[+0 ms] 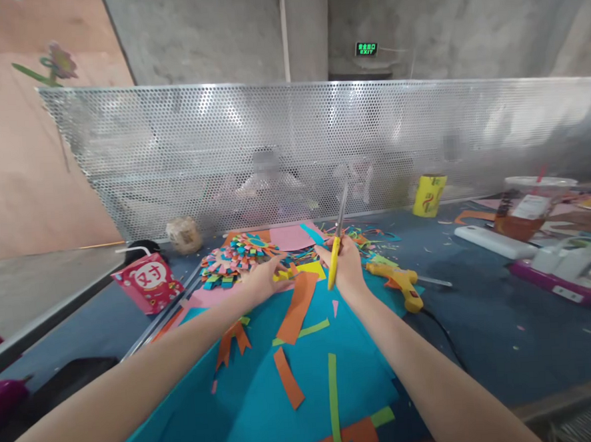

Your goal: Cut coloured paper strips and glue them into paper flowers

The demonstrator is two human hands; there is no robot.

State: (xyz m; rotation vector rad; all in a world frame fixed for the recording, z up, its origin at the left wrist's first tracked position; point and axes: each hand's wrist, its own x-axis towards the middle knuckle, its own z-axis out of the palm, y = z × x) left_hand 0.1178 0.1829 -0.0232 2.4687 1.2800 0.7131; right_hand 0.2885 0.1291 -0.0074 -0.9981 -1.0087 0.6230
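Note:
My right hand point(347, 263) is closed round the yellow handle of a pair of scissors point(334, 262), whose blades point up and away. A little to the left, my left hand point(265, 278) has its fingers bent over yellow paper pieces point(283, 275); whether it grips one is too small to tell. Just beyond it lie frilled multicoloured paper flowers point(228, 262). Between my arms, blue sheets point(260, 383) carry a wide orange strip point(299, 307), a shorter orange strip point(288, 378) and green strips point(333, 392). A yellow sheet point(314, 270) lies between my hands.
Right of my right hand is a yellow glue gun point(402, 284) with a black cord. Farther right stand a yellow roll point(429, 195), a drink cup point(522, 207) and a purple power strip point(560, 283). At left is a red drink carton point(148, 282). A perforated metal screen point(181, 148) stands behind.

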